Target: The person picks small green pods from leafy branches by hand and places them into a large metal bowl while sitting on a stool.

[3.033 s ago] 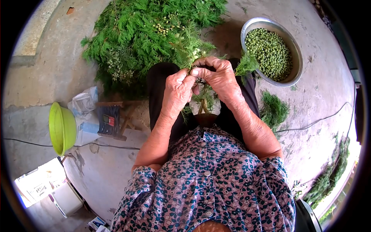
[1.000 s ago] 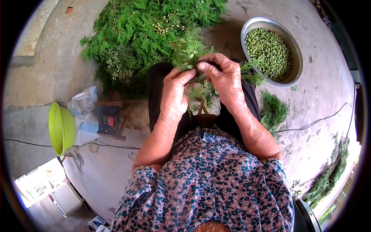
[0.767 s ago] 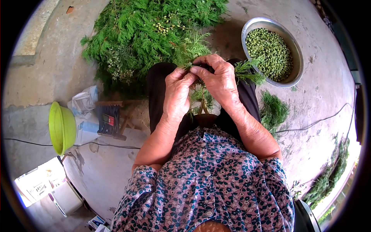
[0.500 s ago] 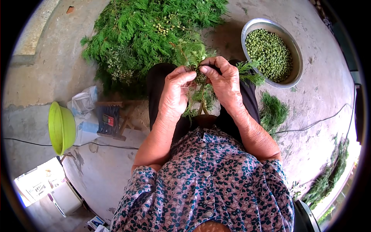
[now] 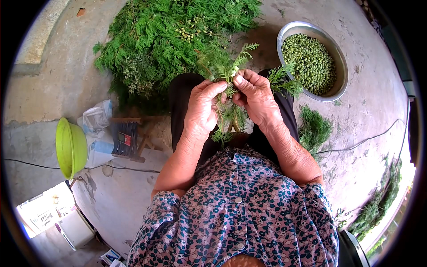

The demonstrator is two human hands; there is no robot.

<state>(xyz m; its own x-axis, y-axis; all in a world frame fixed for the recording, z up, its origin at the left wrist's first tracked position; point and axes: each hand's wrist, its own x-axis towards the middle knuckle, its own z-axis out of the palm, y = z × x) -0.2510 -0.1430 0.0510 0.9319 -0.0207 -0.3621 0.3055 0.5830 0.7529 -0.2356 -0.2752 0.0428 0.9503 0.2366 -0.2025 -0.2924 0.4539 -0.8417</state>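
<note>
Over my lap, both hands are closed on a green conifer sprig (image 5: 232, 116), whose flat feathery leaves stick out above and below the fingers. My left hand (image 5: 201, 106) pinches it between thumb and forefinger. My right hand (image 5: 259, 99) has its thumb and fingertips pressed together at the sprig's upper part, beside a small pale green berry (image 5: 235, 71). What else lies inside the right fingers is hidden. Past my knees, a large heap of conifer branches (image 5: 155, 49) carries clusters of pale berries.
A metal basin (image 5: 344, 73) of green berries (image 5: 309, 62) stands at the far right. Stripped greenery (image 5: 315, 128) lies on the floor right of my leg. On the left are a lime-green basin (image 5: 71, 147), a small stool (image 5: 126, 138) and a black cable (image 5: 120, 168).
My right hand has turned slightly and lowered, its thumb now pointing up along the sprig. The sprig's top has shifted and spreads to the right. My left hand stays nearly in place.
</note>
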